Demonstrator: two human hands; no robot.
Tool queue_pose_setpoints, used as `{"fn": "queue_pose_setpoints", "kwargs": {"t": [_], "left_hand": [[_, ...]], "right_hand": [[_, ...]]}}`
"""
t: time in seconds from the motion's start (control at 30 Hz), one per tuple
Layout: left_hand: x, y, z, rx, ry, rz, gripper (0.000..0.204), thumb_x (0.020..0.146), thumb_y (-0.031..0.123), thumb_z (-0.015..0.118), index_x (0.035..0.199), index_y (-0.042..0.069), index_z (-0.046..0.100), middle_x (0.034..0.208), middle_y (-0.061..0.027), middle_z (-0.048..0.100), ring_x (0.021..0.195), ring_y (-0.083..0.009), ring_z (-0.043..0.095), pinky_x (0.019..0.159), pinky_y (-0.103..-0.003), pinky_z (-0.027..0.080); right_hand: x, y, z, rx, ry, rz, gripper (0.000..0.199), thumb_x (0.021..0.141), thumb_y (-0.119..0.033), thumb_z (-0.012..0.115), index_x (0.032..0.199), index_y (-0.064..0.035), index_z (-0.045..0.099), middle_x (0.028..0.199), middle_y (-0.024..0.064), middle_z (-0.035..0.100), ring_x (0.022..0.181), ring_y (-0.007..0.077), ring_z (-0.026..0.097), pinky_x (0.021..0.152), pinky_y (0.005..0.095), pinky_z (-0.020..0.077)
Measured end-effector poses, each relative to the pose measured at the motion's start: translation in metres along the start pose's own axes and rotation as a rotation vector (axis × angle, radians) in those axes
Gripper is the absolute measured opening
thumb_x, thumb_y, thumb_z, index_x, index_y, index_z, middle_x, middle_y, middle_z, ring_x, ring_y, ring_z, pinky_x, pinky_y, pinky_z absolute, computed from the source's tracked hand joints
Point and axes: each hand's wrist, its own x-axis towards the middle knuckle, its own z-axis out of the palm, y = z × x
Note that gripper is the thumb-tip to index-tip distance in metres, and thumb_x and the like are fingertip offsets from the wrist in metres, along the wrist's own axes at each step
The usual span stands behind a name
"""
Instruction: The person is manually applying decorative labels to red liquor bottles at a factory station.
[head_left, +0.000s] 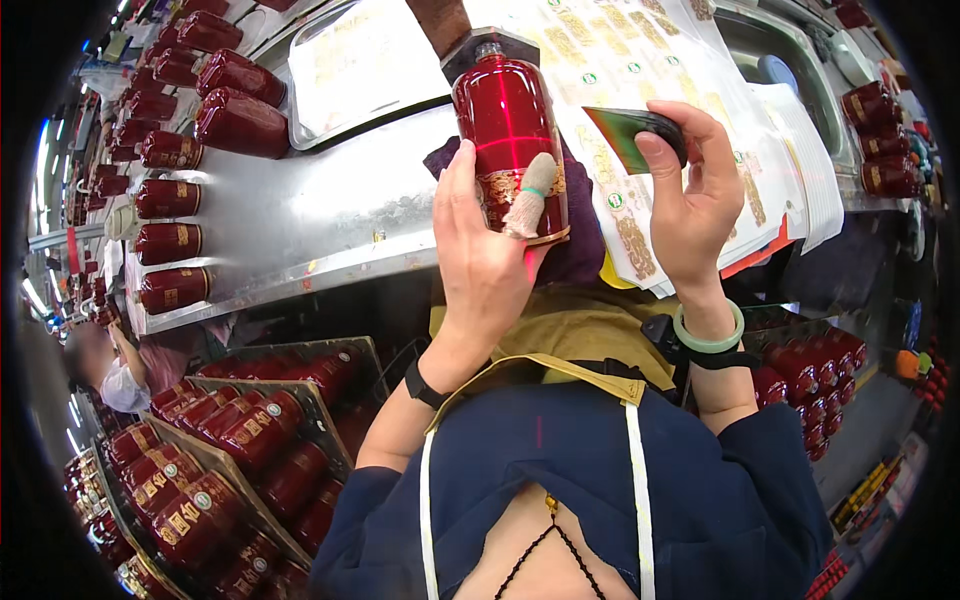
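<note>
A glossy dark red glass bottle lies with its neck pointing away from me, and a bright red cross of light falls on it. Gold ornament runs round its lower part. My left hand is closed on this lower end, fingers along the left side, thumb on top in a pale cloth finger cover with a green band. A purple cloth shows beneath the bottle. To the right, my right hand pinches a flat green scraper with a dark rounded edge, held apart from the bottle above the decal sheets.
White sheets of gold decals cover the metal table on the right. A tray stands at the back left, a sink at the back right. Red bottles line the left side; crates of bottles stand below.
</note>
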Motion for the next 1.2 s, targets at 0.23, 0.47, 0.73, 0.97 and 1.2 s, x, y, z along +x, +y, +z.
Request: {"fn": "queue_pose_setpoints", "kwargs": {"t": [0.23, 0.47, 0.73, 0.97, 1.2], "left_hand": [[-0.006, -0.016, -0.003, -0.302, 0.015, -0.087, 0.094, 0.063, 0.015, 0.095, 0.149, 0.010, 0.057, 0.153, -0.0296, 0.044, 0.132, -0.0468, 0.051, 0.110, -0.051, 0.045], [0.003, 0.005, -0.007, 0.050, -0.140, -0.008, 0.073, 0.076, 0.019, 0.086, 0.145, 0.027, 0.063, 0.152, -0.0347, 0.038, 0.133, -0.0493, 0.047, 0.110, -0.056, 0.043], [-0.009, -0.013, 0.006, -0.312, 0.046, -0.148, 0.091, 0.068, 0.006, 0.090, 0.151, 0.006, 0.052, 0.157, -0.0281, 0.040, 0.137, -0.0456, 0.048, 0.113, -0.051, 0.041], [-0.007, -0.026, 0.014, -0.593, -0.067, -0.374, 0.104, 0.072, 0.016, 0.094, 0.155, -0.010, 0.036, 0.134, -0.0273, 0.064, 0.121, -0.0350, 0.066, 0.100, -0.039, 0.053], [-0.004, -0.032, 0.005, -0.508, -0.072, -0.294, 0.100, 0.070, 0.013, 0.093, 0.154, -0.006, 0.042, 0.136, -0.0252, 0.065, 0.127, -0.0340, 0.063, 0.108, -0.042, 0.048]], "right_hand": [[-0.004, 0.001, -0.002, 0.042, 0.000, 0.031, 0.020, 0.094, -0.004, 0.074, 0.114, -0.0007, 0.070, 0.095, 0.0078, 0.073, 0.085, 0.0144, 0.068, 0.079, 0.0265, 0.0533], [-0.002, 0.004, 0.007, 0.037, -0.022, 0.057, 0.020, 0.092, 0.001, 0.075, 0.112, -0.0011, 0.071, 0.095, 0.0088, 0.074, 0.087, 0.0160, 0.070, 0.079, 0.0288, 0.0550], [-0.019, 0.004, 0.006, -0.157, -0.337, -0.309, 0.024, 0.077, 0.003, 0.075, 0.096, -0.0110, 0.078, 0.098, 0.0034, 0.077, 0.092, 0.0218, 0.067, 0.082, 0.0349, 0.0514], [-0.019, -0.001, 0.007, -0.097, -0.261, -0.248, 0.027, 0.074, 0.003, 0.080, 0.097, -0.0092, 0.077, 0.095, 0.0026, 0.076, 0.080, 0.0215, 0.065, 0.077, 0.0347, 0.0510], [-0.017, -0.018, 0.014, -0.114, -0.443, -0.473, 0.019, 0.078, -0.005, 0.079, 0.095, -0.0129, 0.079, 0.094, -0.0022, 0.076, 0.083, 0.0183, 0.064, 0.081, 0.0337, 0.0475]]}}
